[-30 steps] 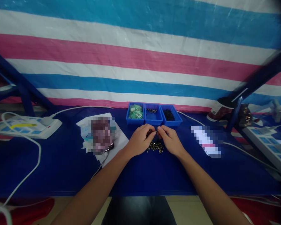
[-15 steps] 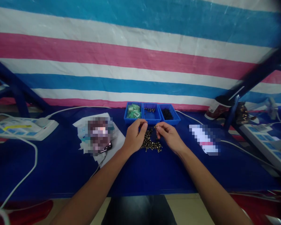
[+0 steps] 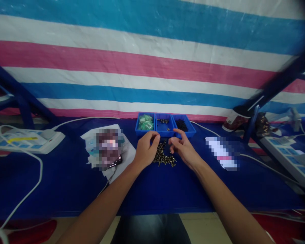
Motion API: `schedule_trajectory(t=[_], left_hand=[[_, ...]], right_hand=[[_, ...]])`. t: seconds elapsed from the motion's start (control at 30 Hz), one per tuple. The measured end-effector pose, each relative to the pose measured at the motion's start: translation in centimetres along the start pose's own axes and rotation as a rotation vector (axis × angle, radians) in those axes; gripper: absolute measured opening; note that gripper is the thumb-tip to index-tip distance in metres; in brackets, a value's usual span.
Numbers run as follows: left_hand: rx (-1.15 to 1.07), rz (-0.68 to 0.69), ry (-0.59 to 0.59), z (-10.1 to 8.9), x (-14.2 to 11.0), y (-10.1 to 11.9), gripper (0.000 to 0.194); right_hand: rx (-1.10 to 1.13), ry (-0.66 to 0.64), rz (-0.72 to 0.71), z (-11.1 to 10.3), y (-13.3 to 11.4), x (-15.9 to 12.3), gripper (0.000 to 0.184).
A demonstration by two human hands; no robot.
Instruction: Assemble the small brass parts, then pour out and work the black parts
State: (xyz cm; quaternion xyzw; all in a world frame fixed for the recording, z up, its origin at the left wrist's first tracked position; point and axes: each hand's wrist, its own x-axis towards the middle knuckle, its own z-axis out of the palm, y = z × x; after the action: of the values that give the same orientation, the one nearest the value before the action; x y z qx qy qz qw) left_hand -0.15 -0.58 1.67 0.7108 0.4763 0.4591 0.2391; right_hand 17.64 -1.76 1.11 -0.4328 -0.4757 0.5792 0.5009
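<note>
Holding right fingers (image 3: 176, 141) open — screw pile (image 3: 164, 156) just below

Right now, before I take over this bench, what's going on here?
A person is working with bare hands over a loose pile of brass-coloured screws on a blue-covered bench. The left hand is curled beside the pile; whether it holds anything can't be seen. The open right hand is raised over the pile's right side, holding nothing visible. Beyond them stand three blue plastic trays: green packets, a few screws, and small black parts.
</note>
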Motion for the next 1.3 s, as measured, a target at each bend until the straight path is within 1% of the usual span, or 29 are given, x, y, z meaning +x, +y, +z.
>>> schedule_trajectory(t=[0.03,0.07,0.1,0.13,0.2,0.27,0.3,0.37,0.43,0.5,0.57,0.63,0.7,0.97,1.17,1.3], left_hand=[[0.005,-0.008,0.016,0.0,0.0,0.0,0.022],[0.010,-0.014,0.032,-0.1,0.1,-0.1,0.021],[0.014,-0.020,0.045,-0.1,0.1,-0.1,0.020],[0.019,-0.024,0.054,-0.1,0.2,-0.2,0.019],[0.032,-0.030,0.057,-0.1,0.3,-0.5,0.016],[0.065,-0.037,0.034,0.0,0.3,-0.9,0.014],[0.093,-0.037,0.011,0.1,0.3,-1.0,0.014],[0.164,-0.028,-0.049,0.3,0.1,-1.4,0.014],[0.230,-0.009,-0.105,0.5,0.0,-1.6,0.014],[0.265,0.006,-0.135,0.7,-0.2,-1.8,0.015],[0.281,0.011,-0.147,0.7,-0.3,-1.8,0.016],[0.288,0.012,-0.154,0.7,-0.3,-1.7,0.016],[0.289,0.009,-0.159,0.7,-0.3,-1.7,0.017],[0.275,0.021,-0.144,0.7,-0.3,-1.7,0.016],[0.265,0.023,-0.136,0.7,-0.2,-1.6,0.016],[0.257,0.017,-0.141,0.6,-0.2,-1.4,0.016]], right_hand=[[-0.034,0.031,-0.011,0.0,0.1,0.1,0.060],[-0.089,0.054,-0.024,0.0,0.2,0.1,0.067],[-0.170,0.073,-0.044,-0.1,0.4,0.1,0.066],[-0.282,0.086,-0.070,-0.1,0.5,0.1,0.058],[-0.580,0.089,-0.130,-0.2,0.7,0.1,0.038],[-0.888,0.067,-0.174,-0.2,0.8,-0.1,0.026],[-1.010,0.053,-0.184,-0.1,0.8,-0.3,0.024],[-1.176,0.052,-0.182,-0.1,0.7,-0.4,0.021],[-1.284,0.100,-0.161,-0.2,0.6,-0.5,0.022],[-1.365,0.171,-0.128,-0.5,0.6,-0.4,0.025],[-1.419,0.209,-0.085,-0.8,0.7,-0.3,0.029],[-1.447,0.207,-0.048,-1.1,0.9,-0.1,0.031],[-1.454,0.193,-0.032,-1.4,1.1,0.0,0.029],[-1.401,0.176,-0.057,-2.0,1.3,0.4,0.014],[-1.387,0.215,-0.043,-2.0,1.5,0.5,0.017],[-1.401,0.212,-0.038,-2.0,1.4,0.5,0.015]])
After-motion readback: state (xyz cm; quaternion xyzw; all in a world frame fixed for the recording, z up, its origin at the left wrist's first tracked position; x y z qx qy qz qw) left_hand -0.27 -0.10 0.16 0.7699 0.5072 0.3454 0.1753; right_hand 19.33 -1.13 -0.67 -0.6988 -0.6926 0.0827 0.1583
